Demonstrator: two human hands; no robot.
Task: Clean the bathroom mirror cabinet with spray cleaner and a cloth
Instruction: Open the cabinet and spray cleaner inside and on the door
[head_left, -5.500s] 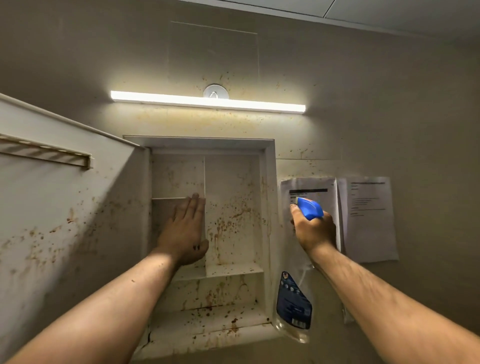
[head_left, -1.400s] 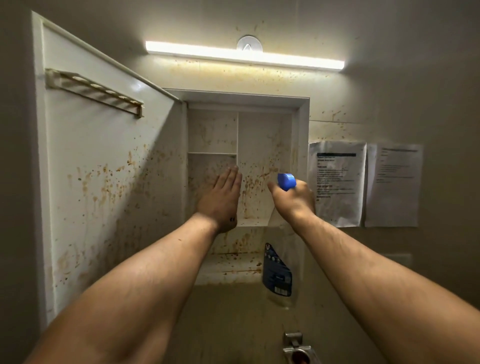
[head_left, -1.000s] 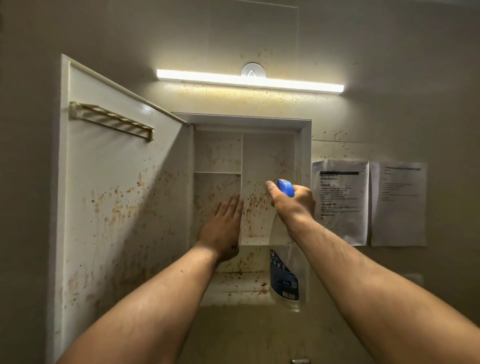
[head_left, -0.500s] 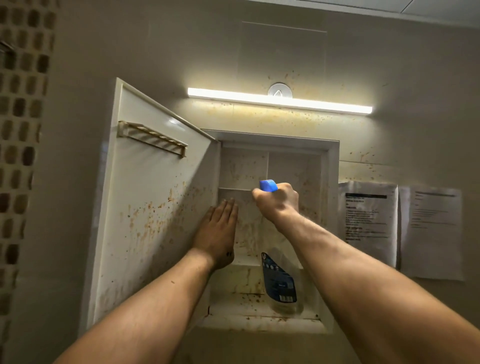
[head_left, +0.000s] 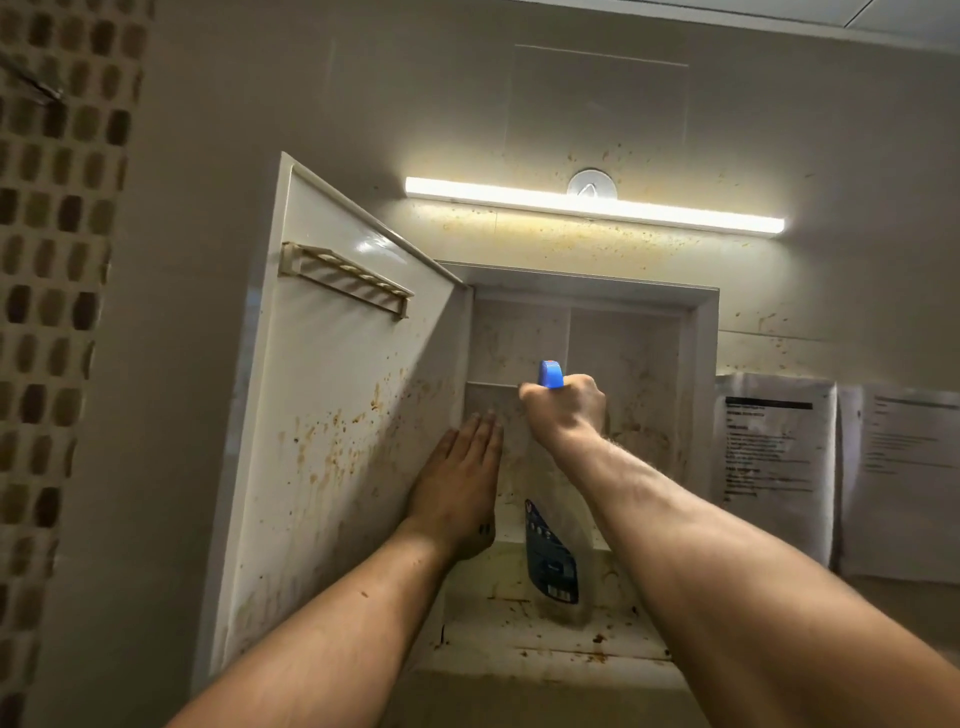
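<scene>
Head view: the cabinet (head_left: 698, 364) sits in the wall at the centre of the frame, its door (head_left: 332, 415) swung open to the left. Brown specks and drips cover the inner face of the door, the back wall of the cabinet and its bottom ledge (head_left: 550, 644). A slotted rack (head_left: 345, 280) runs across the upper part of the door. Inside, an upright divider (head_left: 569, 338) splits the upper space in two, and a short shelf (head_left: 491, 385) crosses the left half.

The left hand (head_left: 457, 493) reaches up from the lower left of the frame. It is flat, fingers straight and together, the palm turned to the inside of the cabinet just under the short shelf, close to the hinge side (whether the palm presses on the surface cannot be told).

The right hand (head_left: 566, 410) comes in from the lower right and is curled in a fist round the top of the spray bottle (head_left: 553, 561). The blue nozzle (head_left: 550, 374) sticks up above the knuckles, near the right end of the short shelf. The clear body, with its dark blue label, hangs below the wrist in front of the lower part of the cabinet, just right of the left hand.

Above the cabinet a light bar (head_left: 592, 205) glows on the spattered wall. At the right edge two printed sheets (head_left: 774, 457) hang side by side. Small brown tiles (head_left: 47, 312) fill the far left edge.
</scene>
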